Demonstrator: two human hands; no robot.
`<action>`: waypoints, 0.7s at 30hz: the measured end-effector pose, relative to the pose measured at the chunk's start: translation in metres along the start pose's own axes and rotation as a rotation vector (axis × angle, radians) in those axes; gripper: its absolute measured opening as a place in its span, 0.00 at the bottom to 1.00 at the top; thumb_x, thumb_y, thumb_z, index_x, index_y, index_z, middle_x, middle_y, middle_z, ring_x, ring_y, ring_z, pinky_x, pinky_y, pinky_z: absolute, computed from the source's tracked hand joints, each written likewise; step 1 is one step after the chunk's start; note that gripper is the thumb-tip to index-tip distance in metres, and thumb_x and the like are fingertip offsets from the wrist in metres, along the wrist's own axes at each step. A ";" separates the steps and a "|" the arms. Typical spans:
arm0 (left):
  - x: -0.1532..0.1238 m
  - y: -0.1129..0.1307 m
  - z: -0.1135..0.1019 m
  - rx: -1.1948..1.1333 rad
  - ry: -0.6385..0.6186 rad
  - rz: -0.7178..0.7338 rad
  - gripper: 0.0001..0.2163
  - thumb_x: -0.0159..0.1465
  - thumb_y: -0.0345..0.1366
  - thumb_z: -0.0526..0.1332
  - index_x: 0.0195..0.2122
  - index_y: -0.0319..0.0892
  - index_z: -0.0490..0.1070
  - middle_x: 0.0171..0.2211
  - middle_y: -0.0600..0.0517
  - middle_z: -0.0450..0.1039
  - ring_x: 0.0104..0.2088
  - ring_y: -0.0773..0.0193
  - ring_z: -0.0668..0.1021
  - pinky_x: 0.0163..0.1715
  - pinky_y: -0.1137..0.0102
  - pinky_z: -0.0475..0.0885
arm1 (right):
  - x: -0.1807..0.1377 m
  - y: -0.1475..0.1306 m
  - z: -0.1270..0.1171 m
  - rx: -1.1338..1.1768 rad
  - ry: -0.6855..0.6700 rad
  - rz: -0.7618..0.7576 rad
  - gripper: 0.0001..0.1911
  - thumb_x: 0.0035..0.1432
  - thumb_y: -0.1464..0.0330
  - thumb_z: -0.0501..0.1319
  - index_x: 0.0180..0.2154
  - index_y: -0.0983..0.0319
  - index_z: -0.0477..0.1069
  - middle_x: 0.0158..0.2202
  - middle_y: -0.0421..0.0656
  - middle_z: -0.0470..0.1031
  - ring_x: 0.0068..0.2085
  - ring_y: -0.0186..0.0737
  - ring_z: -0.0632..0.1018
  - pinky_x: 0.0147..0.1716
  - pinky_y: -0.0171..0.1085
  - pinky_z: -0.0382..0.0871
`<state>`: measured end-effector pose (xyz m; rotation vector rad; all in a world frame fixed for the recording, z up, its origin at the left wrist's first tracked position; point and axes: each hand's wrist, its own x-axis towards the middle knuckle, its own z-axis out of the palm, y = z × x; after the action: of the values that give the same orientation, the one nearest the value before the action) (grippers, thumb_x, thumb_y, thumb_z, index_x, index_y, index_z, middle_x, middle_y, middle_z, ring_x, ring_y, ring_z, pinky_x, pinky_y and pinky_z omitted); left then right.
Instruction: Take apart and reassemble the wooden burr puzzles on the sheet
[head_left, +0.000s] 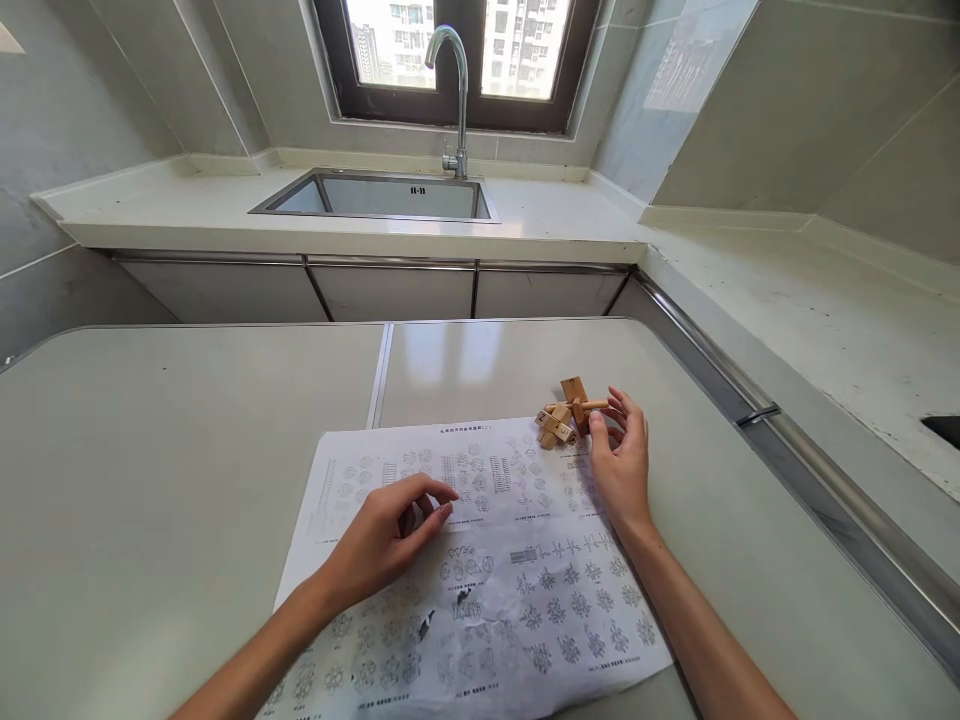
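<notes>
Right hand (pixel 621 462) at wooden puzzle (pixel 564 414), seemingly touching; left hand (pixel 390 535) on printed sheet (pixel 517 590).

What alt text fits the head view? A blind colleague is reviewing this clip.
A person's right hand touches a small wooden puzzle at the corner of a printed instruction sheet on a pale table; the left hand rests on the sheet.

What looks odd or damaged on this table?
Only the instruction sheet: its near part is crumpled and lies unevenly under the left hand. The wooden puzzle at the right hand looks intact.
</notes>
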<state>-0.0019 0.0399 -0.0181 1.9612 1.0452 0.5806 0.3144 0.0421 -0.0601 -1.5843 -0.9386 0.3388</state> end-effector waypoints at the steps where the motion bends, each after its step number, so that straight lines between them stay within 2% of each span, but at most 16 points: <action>1: 0.000 0.000 0.000 0.002 0.001 0.001 0.09 0.74 0.41 0.60 0.47 0.46 0.78 0.29 0.55 0.76 0.25 0.69 0.71 0.26 0.74 0.68 | 0.001 0.001 0.000 0.000 -0.025 -0.001 0.27 0.69 0.55 0.60 0.66 0.55 0.68 0.63 0.51 0.70 0.59 0.49 0.75 0.58 0.48 0.70; 6: 0.000 -0.001 0.000 0.007 0.000 0.002 0.09 0.74 0.41 0.60 0.47 0.45 0.78 0.30 0.54 0.76 0.25 0.68 0.71 0.26 0.73 0.67 | 0.002 0.004 -0.001 -0.046 -0.125 0.008 0.25 0.72 0.54 0.56 0.65 0.54 0.71 0.63 0.48 0.75 0.62 0.51 0.75 0.64 0.54 0.67; 11: 0.000 0.000 0.000 -0.003 -0.002 -0.001 0.08 0.74 0.40 0.60 0.47 0.46 0.78 0.30 0.55 0.76 0.25 0.68 0.71 0.26 0.74 0.67 | 0.002 0.004 -0.002 -0.095 -0.187 -0.001 0.27 0.74 0.53 0.52 0.68 0.52 0.70 0.69 0.46 0.71 0.71 0.51 0.68 0.71 0.55 0.59; 21: 0.000 0.002 0.000 -0.007 0.008 0.007 0.08 0.73 0.39 0.61 0.46 0.46 0.78 0.29 0.55 0.76 0.24 0.69 0.70 0.25 0.74 0.67 | 0.001 0.004 -0.002 -0.064 -0.070 0.054 0.31 0.73 0.54 0.53 0.72 0.57 0.64 0.71 0.47 0.68 0.71 0.50 0.68 0.71 0.50 0.58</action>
<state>-0.0011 0.0394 -0.0168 1.9583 1.0404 0.5953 0.3174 0.0418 -0.0627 -1.6673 -0.9703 0.4075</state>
